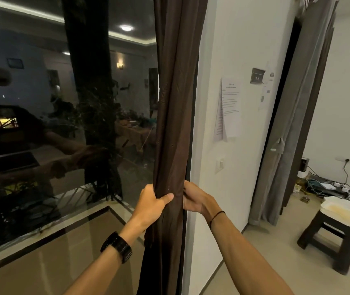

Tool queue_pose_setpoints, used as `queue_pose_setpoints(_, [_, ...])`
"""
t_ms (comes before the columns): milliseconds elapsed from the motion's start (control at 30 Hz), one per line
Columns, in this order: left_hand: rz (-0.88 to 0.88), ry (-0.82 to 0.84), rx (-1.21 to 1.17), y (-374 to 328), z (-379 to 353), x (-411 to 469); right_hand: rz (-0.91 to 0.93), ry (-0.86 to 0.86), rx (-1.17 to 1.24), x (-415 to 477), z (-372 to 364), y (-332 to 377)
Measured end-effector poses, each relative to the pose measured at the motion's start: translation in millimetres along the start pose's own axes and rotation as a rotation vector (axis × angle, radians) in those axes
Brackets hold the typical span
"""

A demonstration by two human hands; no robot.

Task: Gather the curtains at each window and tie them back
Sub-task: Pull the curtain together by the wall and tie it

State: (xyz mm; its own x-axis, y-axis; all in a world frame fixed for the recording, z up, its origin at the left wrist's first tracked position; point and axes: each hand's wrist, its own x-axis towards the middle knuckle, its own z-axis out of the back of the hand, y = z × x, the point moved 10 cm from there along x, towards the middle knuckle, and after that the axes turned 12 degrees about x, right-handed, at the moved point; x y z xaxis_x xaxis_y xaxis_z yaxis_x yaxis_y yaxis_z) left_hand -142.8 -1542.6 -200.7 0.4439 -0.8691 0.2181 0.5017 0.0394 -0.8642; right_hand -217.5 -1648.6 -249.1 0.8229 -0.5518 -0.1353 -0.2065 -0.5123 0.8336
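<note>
The left hand [152, 204] and right hand [193, 201] clamp the bunched curtain [174, 103] at six o'clock; gathering looks done, no tie shows yet.

Glass [42, 124] and wall [223, 50] hem the curtain [174, 103] (open floor [276, 262] rightward).

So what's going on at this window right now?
A person has the brown curtain bunched into a narrow column at the right edge of the window, beside the white wall. The left hand grips it from the left, thumb across the front; the right hand holds its other side. No tie shows around it yet.
</note>
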Motion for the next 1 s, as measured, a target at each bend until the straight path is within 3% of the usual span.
queue_pose_setpoints(167, [0.019,-0.102,0.122,6,21,0,-0.008,0.021,-0.051,8,0,-4])
queue_pose_setpoints(433, [-0.034,-0.287,0.421,-1,44,5,0.642,-0.6,-1.208,-34,-2,56])
queue_pose_setpoints(600, [-0.093,-0.284,0.741,-20,47,5,0.76,-0.715,-1.43,-84,-35,37])
queue_pose_setpoints(733, [-0.117,-0.255,0.817,-31,37,1,0.929,-0.631,-1.496,-108,-72,31])
queue_pose_setpoints(900, [-0.142,-0.224,0.785,-29,14,-7,1.259,-0.261,-1.731,-112,-122,15])
queue_pose_setpoints(1000, [-0.13,-0.269,0.659,-21,19,-12,1.275,-0.076,-1.801,-111,-119,12])
